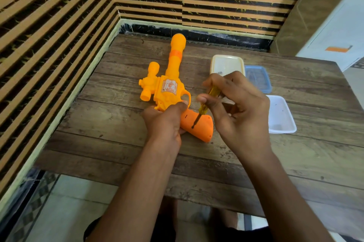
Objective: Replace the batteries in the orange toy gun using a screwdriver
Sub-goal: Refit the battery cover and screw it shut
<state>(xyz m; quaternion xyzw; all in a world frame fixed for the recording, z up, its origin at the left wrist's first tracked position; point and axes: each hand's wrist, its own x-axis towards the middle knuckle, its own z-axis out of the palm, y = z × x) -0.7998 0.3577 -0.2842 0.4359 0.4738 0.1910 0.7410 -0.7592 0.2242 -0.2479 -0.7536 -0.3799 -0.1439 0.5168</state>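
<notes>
2 hands work an orange toy gun (169,84) on the desk (110,123): left hand (165,121) clamps it, right hand (236,104) pinches a screwdriver (204,104) on the grip screw; steady turning comes next.

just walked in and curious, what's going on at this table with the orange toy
A person steadies the orange toy gun on the wooden table with the left hand. The right hand holds a yellow-handled screwdriver, tip on the grip. Three plastic containers sit to the right.

Wooden table (118,143) — toy gun (171,76), three plastic containers (281,115) lie on it.
</notes>
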